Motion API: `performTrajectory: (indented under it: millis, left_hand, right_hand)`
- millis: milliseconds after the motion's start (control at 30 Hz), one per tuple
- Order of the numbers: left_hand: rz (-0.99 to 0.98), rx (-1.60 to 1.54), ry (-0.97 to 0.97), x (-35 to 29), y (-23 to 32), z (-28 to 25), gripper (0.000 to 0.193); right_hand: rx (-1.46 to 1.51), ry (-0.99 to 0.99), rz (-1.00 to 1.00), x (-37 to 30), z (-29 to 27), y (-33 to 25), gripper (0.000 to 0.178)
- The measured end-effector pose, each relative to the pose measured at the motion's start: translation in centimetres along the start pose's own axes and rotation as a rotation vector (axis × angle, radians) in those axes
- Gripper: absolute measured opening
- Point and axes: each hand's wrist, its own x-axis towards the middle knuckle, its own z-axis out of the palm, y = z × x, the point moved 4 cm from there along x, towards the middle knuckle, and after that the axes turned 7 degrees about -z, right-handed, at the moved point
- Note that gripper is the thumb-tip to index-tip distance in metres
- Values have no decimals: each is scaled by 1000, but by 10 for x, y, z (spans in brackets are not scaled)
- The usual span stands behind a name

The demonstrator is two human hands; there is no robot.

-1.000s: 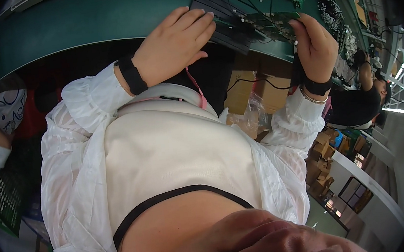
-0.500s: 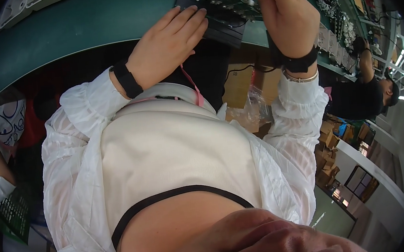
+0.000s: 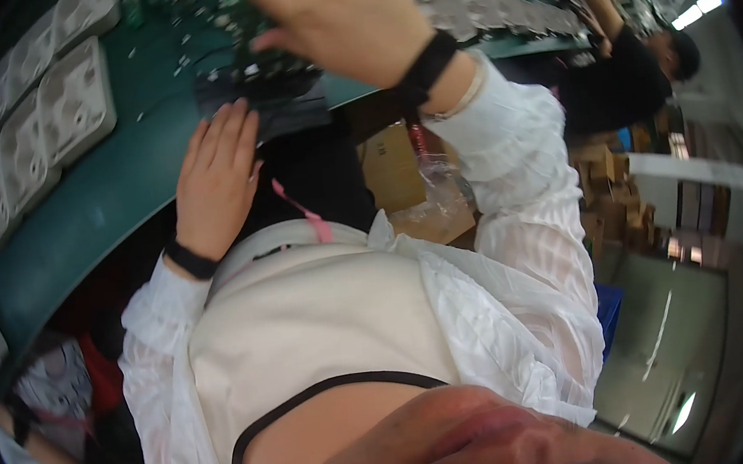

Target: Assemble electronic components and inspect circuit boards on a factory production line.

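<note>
My left hand [image 3: 216, 176] lies flat and open, its straight fingers resting on the near left edge of a dark flat pad [image 3: 291, 109] at the table edge. My right hand [image 3: 349, 21] is over the far side of the pad, slightly blurred. Its thumb and fingers are apart, and no held thing shows between them; some fingertips leave the top edge. Below it lie green circuit boards [image 3: 250, 38] and dark wires, partly hidden by the hand.
Pale moulded trays [image 3: 73, 105] stand in rows on the green table [image 3: 110, 196] at left. More trays [image 3: 493, 11] line the right. A co-worker in black [image 3: 614, 84] stands at far right; another person's arm [image 3: 51, 460] shows at lower left. Cardboard boxes [image 3: 397, 175] sit below the table.
The view has shifted, showing more trays at left. My right hand has moved from gripping a green circuit board to spread fingers above the boards. My left hand stays on the pad.
</note>
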Motion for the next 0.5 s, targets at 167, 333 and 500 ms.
performTrajectory:
  millis: [167,333,500]
  left_hand:
    - [29,1,3,5,3,2,66]
    - [31,3,12,5,3,3,65]
    - [18,2,35,2,1,4,64]
  right_hand:
    - [259,132,65,-8,24,4,31]
    - [258,114,33,-4,34,10,32]
    - [335,192,-23,8,62,22,32]
